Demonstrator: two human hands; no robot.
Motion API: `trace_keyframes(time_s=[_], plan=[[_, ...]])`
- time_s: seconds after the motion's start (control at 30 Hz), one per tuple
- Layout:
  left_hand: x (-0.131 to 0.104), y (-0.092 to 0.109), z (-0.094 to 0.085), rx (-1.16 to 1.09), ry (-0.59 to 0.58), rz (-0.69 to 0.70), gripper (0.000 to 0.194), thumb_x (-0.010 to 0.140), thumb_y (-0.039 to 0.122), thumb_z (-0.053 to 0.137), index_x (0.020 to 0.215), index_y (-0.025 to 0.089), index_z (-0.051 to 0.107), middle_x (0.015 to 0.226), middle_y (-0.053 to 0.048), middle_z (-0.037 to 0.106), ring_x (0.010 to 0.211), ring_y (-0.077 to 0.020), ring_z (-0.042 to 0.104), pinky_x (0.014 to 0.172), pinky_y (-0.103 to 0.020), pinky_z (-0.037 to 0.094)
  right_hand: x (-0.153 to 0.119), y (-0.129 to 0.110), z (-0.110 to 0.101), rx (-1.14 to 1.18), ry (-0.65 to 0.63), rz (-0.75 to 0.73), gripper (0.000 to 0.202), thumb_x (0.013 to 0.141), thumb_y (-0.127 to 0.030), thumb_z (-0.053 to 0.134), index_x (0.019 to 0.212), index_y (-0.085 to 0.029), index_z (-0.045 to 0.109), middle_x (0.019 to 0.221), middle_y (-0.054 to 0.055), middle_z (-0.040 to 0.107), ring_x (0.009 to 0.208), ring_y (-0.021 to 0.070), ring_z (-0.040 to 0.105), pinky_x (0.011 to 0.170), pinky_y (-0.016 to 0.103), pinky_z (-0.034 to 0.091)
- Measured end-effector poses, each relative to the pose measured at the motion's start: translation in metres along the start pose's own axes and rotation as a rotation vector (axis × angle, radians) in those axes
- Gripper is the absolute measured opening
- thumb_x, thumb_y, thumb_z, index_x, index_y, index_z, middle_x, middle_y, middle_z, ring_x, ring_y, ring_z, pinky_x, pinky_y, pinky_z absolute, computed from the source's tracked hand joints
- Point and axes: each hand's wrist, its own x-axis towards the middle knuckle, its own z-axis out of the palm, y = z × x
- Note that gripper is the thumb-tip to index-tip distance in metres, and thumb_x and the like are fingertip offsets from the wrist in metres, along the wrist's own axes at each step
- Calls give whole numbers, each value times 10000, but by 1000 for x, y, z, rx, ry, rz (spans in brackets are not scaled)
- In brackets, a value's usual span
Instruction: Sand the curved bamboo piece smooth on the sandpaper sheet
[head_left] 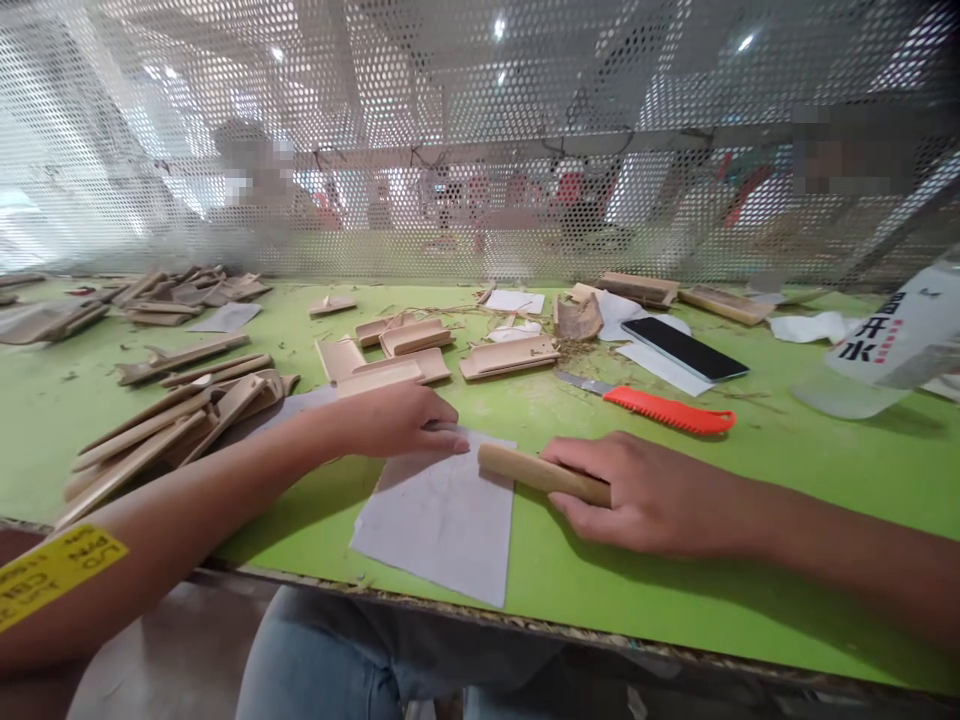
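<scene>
My right hand (637, 495) is closed round a curved strip of bamboo (544, 473), its free end pointing left over a pale sheet (442, 525) that looks like sandpaper, back up. At that sheet's far edge lies my left hand (397, 415), palm down. Its thumb and forefinger are slightly apart, with nothing visible between them; the other fingers are mostly hidden. Beyond my hands lie several split bamboo pieces (510, 357). An orange-handled knife (667, 410) rests beyond my right hand, its blade out to the left.
Bamboo strips (165, 430) are piled by my left forearm, with another heap (187, 292) farther back. A black phone (686, 348) lies on white papers. A plastic bottle (885, 340) stands at the right. Behind the green table (675, 600) rises a perforated screen (450, 140), people beyond it.
</scene>
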Motion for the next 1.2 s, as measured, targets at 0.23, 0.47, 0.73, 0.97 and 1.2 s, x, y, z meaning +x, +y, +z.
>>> trace_keyframes(time_s=[0.23, 0.47, 0.73, 0.97, 1.2], plan=[[-1, -4, 1, 7, 10, 1, 471, 991, 562, 482, 693, 198, 510, 598, 32, 488, 537, -109, 403, 528, -294, 230, 3, -2, -3, 1, 33, 63, 181, 908, -324, 543, 771, -227, 474, 656, -35, 519, 585, 147, 455, 540, 300, 283], [-2, -3, 1, 5, 8, 7, 445, 991, 537, 483, 713, 195, 543, 623, 23, 534, 551, -114, 414, 539, -297, 236, 2, 1, 2, 74, -37, -1, 182, 897, -295, 552, 757, -231, 454, 627, -51, 482, 546, 131, 417, 511, 295, 272], [0, -2, 1, 15, -6, -18, 468, 993, 557, 475, 692, 199, 500, 592, 34, 472, 534, -109, 402, 530, -298, 229, 5, 7, -1, -34, 51, 50, 172, 898, -309, 552, 775, -232, 461, 633, -41, 509, 557, 143, 442, 531, 302, 264], [1, 0, 1, 7, -9, -17, 458, 991, 548, 475, 698, 198, 507, 601, 29, 487, 542, -112, 408, 535, -297, 241, 6, 6, -3, -2, 24, 51, 162, 904, -311, 546, 788, -239, 459, 627, -47, 512, 549, 145, 446, 520, 294, 277], [1, 1, 0, 4, -3, -25, 468, 988, 558, 475, 686, 200, 488, 592, 32, 475, 534, -110, 407, 532, -298, 242, 5, 2, -4, -2, 13, 73, 154, 900, -310, 554, 802, -239, 458, 645, -42, 523, 569, 152, 459, 531, 292, 290]])
